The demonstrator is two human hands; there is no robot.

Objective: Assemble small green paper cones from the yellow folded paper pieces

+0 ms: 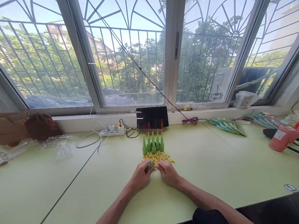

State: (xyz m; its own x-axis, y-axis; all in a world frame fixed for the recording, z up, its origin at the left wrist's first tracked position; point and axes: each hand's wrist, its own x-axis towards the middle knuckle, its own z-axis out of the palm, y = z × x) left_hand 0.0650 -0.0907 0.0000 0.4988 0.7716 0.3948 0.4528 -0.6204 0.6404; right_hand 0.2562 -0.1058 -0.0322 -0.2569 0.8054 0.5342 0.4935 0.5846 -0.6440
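My left hand (141,173) is closed around a green cone-tipped piece (151,164), its point upward. Close beside it, my right hand (168,173) pinches at the base of that piece; a small yellow bit (156,165) shows by its fingertips, partly hidden. Just beyond both hands lies a loose pile of small yellow pieces (161,156) on the table. Behind the pile stand several upright green pieces with ribbed round bases and pointed cone tops (149,143), set close together.
A dark-screened tablet (152,118) leans at the window sill behind the green pieces. To the left are a power strip (112,132) with cables and a brown bag (40,126). Rightward lie a coiled cable (190,120), plastic-wrapped green bundles (227,126) and a red cup (281,138).
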